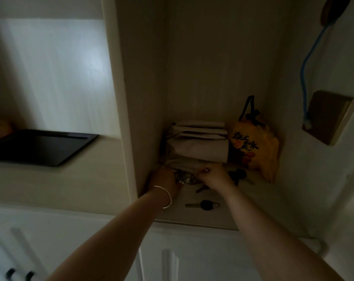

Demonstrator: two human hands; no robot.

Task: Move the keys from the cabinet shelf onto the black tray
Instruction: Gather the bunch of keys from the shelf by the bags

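Observation:
Both my hands reach into the dim cabinet shelf (253, 207). My left hand (164, 179), with a thin bangle on the wrist, and my right hand (214, 177) close from both sides on a bunch of keys (185, 179) lying between them. A single key with a black head (204, 205) lies nearer the shelf's front edge. Another dark bunch of keys (238, 175) lies just right of my right hand. The black tray (40, 147) sits on the counter to the left, outside the cabinet.
Folded pale cloth bags (198, 145) are stacked at the back of the shelf, a yellow printed bag (255, 147) beside them. The cabinet's side panel (121, 110) separates shelf and tray. A blue cord (305, 63) hangs at the right. White cupboard doors are below.

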